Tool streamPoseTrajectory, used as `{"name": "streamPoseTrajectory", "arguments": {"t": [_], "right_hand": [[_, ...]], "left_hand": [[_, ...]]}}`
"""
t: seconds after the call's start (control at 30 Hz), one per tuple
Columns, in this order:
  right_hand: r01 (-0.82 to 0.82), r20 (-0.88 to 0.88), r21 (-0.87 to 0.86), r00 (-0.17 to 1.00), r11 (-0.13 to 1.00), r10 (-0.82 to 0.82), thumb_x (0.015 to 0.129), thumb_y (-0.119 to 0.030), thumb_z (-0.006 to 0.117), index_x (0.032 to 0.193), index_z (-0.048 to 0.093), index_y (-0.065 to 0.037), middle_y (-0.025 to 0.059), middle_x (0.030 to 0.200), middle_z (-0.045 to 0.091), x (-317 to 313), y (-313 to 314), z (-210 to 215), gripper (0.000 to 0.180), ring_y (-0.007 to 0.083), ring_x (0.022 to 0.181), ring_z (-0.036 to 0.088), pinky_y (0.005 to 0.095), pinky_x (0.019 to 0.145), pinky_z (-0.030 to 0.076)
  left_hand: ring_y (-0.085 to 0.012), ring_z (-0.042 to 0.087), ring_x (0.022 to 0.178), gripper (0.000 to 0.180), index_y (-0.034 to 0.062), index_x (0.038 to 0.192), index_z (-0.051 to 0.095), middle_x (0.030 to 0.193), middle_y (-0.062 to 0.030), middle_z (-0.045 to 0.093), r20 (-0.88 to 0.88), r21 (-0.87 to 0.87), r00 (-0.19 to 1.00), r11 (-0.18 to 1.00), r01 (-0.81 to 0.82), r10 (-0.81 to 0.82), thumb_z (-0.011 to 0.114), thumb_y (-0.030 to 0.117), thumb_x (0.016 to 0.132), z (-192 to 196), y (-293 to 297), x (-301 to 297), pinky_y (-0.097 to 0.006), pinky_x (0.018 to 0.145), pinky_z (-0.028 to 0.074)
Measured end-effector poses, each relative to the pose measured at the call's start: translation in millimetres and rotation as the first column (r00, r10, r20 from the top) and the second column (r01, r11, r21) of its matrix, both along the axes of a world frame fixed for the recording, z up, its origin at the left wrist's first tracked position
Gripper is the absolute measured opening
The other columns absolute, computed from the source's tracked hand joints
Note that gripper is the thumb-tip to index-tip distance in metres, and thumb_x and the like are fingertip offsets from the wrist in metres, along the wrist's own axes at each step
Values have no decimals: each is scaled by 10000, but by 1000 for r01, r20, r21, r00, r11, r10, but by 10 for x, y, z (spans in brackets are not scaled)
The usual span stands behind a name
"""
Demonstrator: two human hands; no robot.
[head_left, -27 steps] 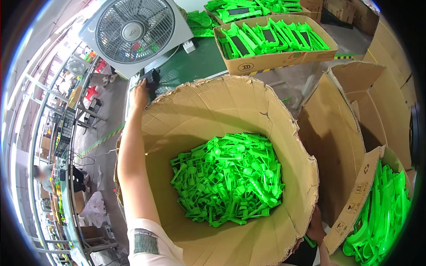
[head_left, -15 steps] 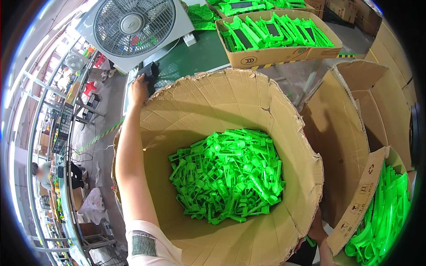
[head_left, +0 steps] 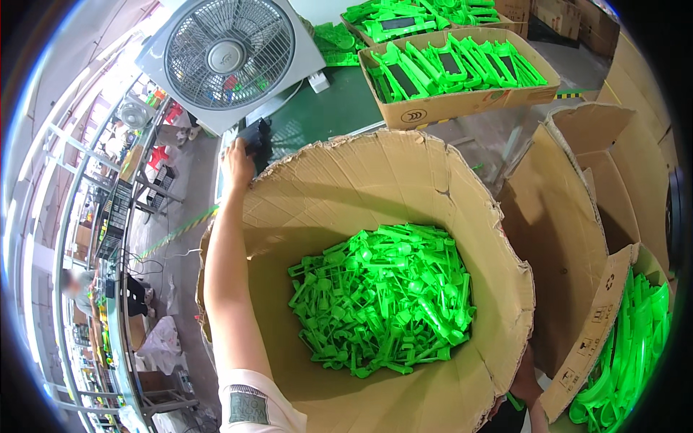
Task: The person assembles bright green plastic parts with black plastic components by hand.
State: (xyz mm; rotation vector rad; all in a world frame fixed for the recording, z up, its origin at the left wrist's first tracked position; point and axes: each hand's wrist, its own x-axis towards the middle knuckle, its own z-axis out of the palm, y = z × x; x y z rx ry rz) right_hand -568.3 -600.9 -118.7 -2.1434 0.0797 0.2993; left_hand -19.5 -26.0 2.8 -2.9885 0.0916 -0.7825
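Note:
My left arm stretches over the left side of a large, torn-edged cardboard box (head_left: 346, 162). Beyond its rim, my left hand (head_left: 238, 162) has bent fingers at the edge of a green-topped table, against a small black object (head_left: 256, 137). What those fingers grip, if anything, is hidden. Inside the box lies a heap of small bright green plastic parts (head_left: 382, 296). My right hand (head_left: 526, 379) is low at the right, mostly concealed by the box's outer wall; its fingers do not show clearly. Close to it is a bit of green plastic (head_left: 515, 402).
A box fan (head_left: 227, 58) stands on the green table (head_left: 325, 112). Shallow cartons (head_left: 469, 101) of green parts sit at the back. At right are open cartons (head_left: 556, 238), one (head_left: 588, 346) holding long green pieces. A person (head_left: 79, 289) is at the far-left benches.
The whole view has shifted slightly, so everything sits a little lower and further right. My left hand keeps its place beside the black object.

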Motion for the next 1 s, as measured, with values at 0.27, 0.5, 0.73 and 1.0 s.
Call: {"name": "streamPoseTrajectory", "arguments": {"t": [0.27,0.5,0.73,1.0], "right_hand": [[-155,92,-233,979,960,180,664,-254,810,1286,548,-105,140,1488,380,-22,-66,-168,691,436,1405,247,562,1102,242],[-109,135,-176,982,978,133,636,-92,778,1187,596,-140,116,1498,375,-182,-8,-14,582,391,1421,244,526,1154,202],[-1,406,-124,912,992,52,770,-173,757,1105,619,-86,138,1351,543,-497,107,65,372,355,1300,457,492,1093,319],[-94,293,91,954,991,64,835,-98,713,1112,625,-52,159,855,709,-1194,341,696,294,304,757,707,369,645,540]], "left_hand": [[-350,528,1109,298,48,1092,547,1118,-158,562,-19,193,999,980,38,-35,671,121,831,86,-8,-184,-516,886,415],[-469,577,898,241,-12,1086,498,938,-262,615,146,-348,964,901,259,-221,610,67,888,908,-285,-1339,-479,747,453],[-200,643,977,261,-15,1180,518,1123,-140,665,144,-987,957,-106,121,-251,501,178,1005,1649,-1151,-4120,-318,864,507],[-215,630,791,314,14,1059,519,872,-106,622,77,-785,929,-596,-168,-363,679,159,831,892,-2451,-6729,-337,755,515]]}}
